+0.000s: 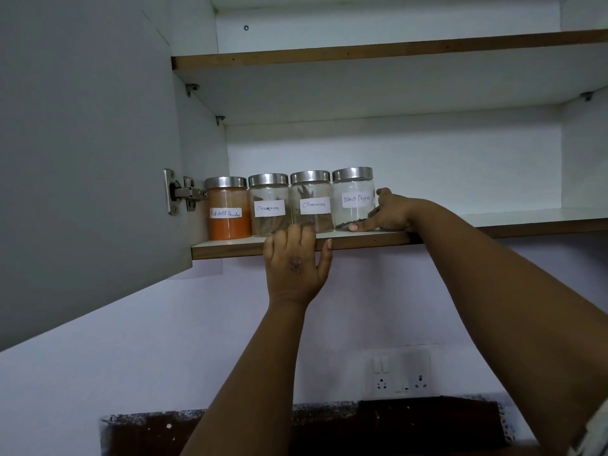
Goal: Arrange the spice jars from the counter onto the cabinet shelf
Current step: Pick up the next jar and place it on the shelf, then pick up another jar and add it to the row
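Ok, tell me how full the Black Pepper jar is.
Nearly empty: the Black Pepper jar shows only a thin dark layer at its bottom, clear glass above.

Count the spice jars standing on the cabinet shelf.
4, in one row at the shelf's left end: chilli powder jar, first cinnamon jar, second cinnamon jar, black pepper jar. None appear hidden.

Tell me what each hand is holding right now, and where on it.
The right hand grips the black pepper jar by its lower right side. The left hand holds nothing; its fingers rest on the shelf edge.
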